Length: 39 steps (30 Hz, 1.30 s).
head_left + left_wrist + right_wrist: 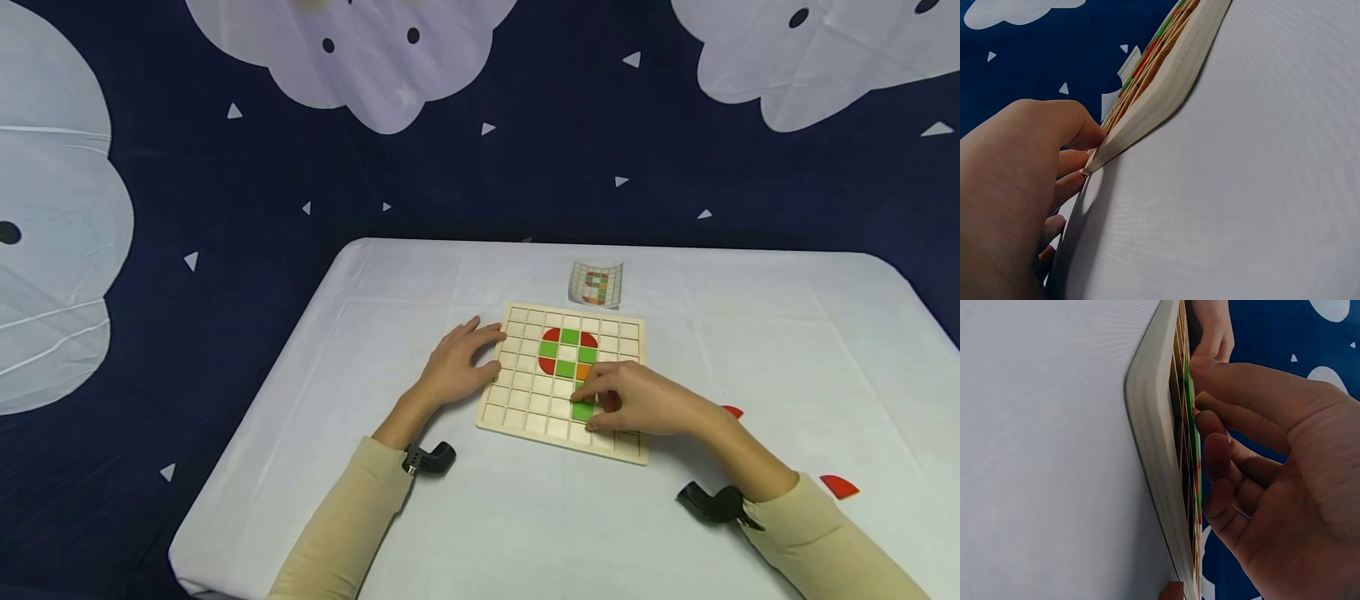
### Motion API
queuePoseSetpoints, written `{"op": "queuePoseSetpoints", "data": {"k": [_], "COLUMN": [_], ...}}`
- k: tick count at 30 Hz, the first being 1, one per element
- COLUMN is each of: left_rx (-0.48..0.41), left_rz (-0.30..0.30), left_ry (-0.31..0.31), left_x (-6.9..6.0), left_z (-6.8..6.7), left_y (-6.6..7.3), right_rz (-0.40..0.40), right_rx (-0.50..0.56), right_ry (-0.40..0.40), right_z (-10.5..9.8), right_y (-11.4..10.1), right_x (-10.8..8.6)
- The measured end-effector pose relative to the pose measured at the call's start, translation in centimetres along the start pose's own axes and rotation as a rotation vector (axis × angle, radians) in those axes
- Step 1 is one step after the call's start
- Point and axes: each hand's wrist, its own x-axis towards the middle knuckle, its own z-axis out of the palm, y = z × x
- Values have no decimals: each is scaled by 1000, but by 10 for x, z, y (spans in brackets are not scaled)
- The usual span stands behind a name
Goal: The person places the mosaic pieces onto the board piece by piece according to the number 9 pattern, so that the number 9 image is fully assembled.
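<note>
Beige sleeves (341,517) are reaching in from near side of gridded wooden board (525,400). Your right hand (641,400) is arching over board's right half, thumb and finger bent, nearly closed, pinching lowest green tile (582,411). Tile is lying toward board's near edge, left of your right palm; square, no long axis; right hand nearer. Left hand (453,362), fingers loosely spread, is touching board's left edge. Printed card (596,285) is lying beyond board; no brand or writing showing legibly.
</note>
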Motion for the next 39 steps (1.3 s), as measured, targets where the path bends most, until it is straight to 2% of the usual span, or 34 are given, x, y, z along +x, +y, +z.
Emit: {"op": "queuePoseSetpoints", "data": {"k": [10,20,26,33,39], "left_rx": [-3,7,6,5,3], "left_rz": [-3,-1,-11,-24,-21], "left_ry": [10,10,10,5,0], "left_x": [0,0,0,0,0], "left_z": [-1,3,0,1,1], "left_y": [1,2,2,1,1], "right_rz": [3,-15,35,108,120], "right_rx": [-14,2,20,121,67], "right_ry": [6,34,46,42,82], "right_z": [-1,-5,-13,-19,-24], "right_y": [1,14,21,28,36], "right_x": [0,-11,-23,-36,-48]}}
